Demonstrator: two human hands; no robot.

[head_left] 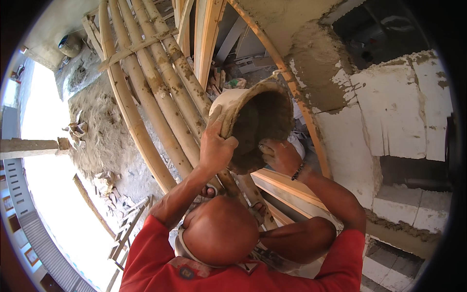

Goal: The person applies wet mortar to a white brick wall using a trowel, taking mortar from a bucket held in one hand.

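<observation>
My left hand (pixel 219 146) grips the rim of a mortar-caked bucket (pixel 219 104), which is tipped with its dark, crusted mouth facing right. My right hand (pixel 277 155) reaches into the mouth at the lower right, its fingers curled; what they hold, if anything, I cannot make out. A dark beaded bracelet circles that wrist. My bent knees (pixel 221 228) and sandaled feet are below the bucket, over a platform of bamboo poles (pixel 136 97).
On the right is a white block wall (pixel 384 112) smeared with mortar, with dark openings and an orange timber edge (pixel 311 141). Down at the left lie a sandy rubble pile (pixel 90 146), a container (pixel 69 45) and a wooden ladder-like frame (pixel 124 233). Boards and debris lie beyond the poles.
</observation>
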